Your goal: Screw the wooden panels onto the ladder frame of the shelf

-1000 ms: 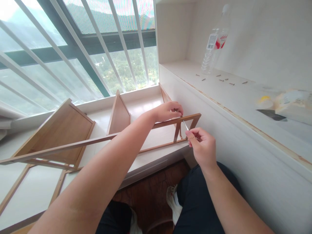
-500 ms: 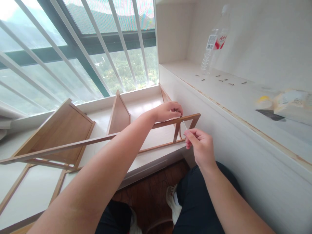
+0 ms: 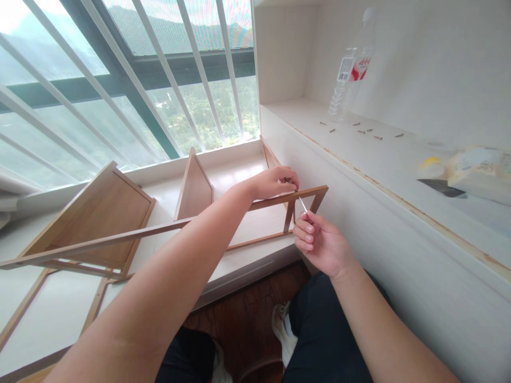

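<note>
A wooden shelf frame [image 3: 159, 230] lies on its side across the white window ledge [image 3: 239, 181]. My left hand [image 3: 275, 182] reaches over it and pinches the top rail near its right end. My right hand [image 3: 321, 242] is just below and to the right, holding a thin metal hex key [image 3: 303, 205] whose tip points up at the rail's corner joint. The palm of my right hand is turned upward.
A clear plastic bottle [image 3: 348, 80] stands on the white shelf [image 3: 359, 149] at right, with several small screws [image 3: 367, 131] scattered near it. A white bag [image 3: 477, 167] and a yellow-capped item [image 3: 431, 166] lie further right. White window bars [image 3: 167, 69] rise behind. My legs and shoe [image 3: 285, 327] are below.
My right hand has rotated, turning from knuckles up to palm up, and shifted slightly left while keeping the hex key at the joint. My left hand stays on the rail.
</note>
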A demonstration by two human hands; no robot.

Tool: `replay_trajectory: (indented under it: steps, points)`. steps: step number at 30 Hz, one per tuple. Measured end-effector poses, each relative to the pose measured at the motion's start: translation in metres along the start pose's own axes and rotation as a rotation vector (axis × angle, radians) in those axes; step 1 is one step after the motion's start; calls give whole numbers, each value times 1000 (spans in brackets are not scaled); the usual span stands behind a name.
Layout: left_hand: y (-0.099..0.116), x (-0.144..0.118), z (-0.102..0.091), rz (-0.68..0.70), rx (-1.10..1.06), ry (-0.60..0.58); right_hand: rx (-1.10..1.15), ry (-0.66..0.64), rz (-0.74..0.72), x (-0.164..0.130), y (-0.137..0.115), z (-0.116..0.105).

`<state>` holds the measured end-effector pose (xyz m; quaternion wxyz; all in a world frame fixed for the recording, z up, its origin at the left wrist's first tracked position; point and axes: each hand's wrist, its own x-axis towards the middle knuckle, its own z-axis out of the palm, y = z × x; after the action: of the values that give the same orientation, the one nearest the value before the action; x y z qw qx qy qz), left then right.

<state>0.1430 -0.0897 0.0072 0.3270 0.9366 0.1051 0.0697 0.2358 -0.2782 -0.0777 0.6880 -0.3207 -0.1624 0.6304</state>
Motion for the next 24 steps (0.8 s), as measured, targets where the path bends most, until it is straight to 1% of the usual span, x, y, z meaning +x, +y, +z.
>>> replay_trajectory:
  steps: [3, 7, 11, 16, 24]
  points:
    - [1, 0, 0, 3, 6, 7, 91, -94, 58, -1, -1, -2]
    - [1, 0, 0, -3, -2, 7, 89, -139, 70, -3, -1, -2]
    - [-1, 0, 0, 3, -13, 10, 2, -140, 40, -4, -1, 1]
    - [0, -1, 0, -2, -19, 9, 18, -134, 51, -4, -1, 2]
    - [-1, 0, 0, -7, -31, 11, -50, -89, 39, -4, 4, 3]
